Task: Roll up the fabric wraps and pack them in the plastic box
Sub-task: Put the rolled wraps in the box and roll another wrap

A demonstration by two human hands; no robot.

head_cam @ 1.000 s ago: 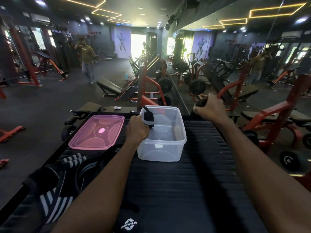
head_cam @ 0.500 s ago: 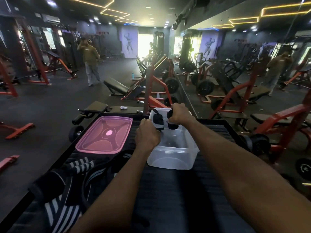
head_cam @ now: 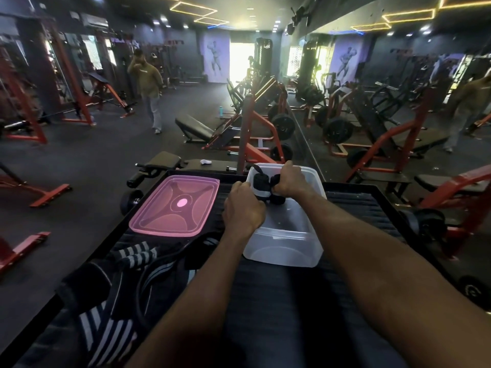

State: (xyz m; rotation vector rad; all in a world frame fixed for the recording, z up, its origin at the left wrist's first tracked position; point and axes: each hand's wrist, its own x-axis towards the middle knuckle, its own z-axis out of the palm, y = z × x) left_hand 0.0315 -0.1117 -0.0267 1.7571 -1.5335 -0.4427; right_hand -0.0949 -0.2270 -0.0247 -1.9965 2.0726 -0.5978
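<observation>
I keep left hand [head_cam: 243,208] and right hand [head_cam: 288,179] each clamped on 1 rolled wrap [head_cam: 260,183], lowering both side by side into plastic box [head_cam: 281,251] before unclamping so neither unrolls.

Left hand [head_cam: 243,209] hides near side of rolled wrap [head_cam: 259,183]; striped wraps [head_cam: 106,309] cut off by bottom edge.
</observation>
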